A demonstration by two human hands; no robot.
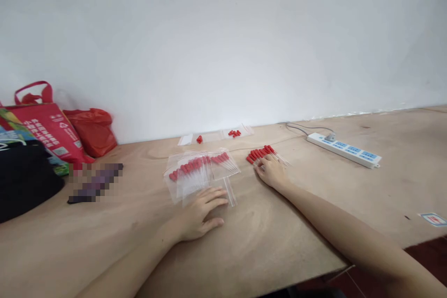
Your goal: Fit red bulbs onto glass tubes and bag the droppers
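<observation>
My left hand (202, 213) lies palm down with its fingers apart, the fingertips over the near edge of a clear zip bag (228, 192). Just beyond it, overlapping clear bags hold a row of thin tools with red handles (190, 166) and pale, slender shafts. To the right, my right hand (272, 171) bends its fingers down onto a second row of red-handled tools (260, 152), lying loose on the table. Its fingers cover part of the shafts, and the fingertips are partly hidden. The exact kind of tool is too small to tell.
Small red pieces (234, 133) lie on clear bags by the wall, with another little cluster (199, 139) to their left. A white power strip (344, 149) with a plugged-in cord is at right. At left are a red tote bag (52, 130), a red plastic bag (92, 130) and a black cloth item (28, 181).
</observation>
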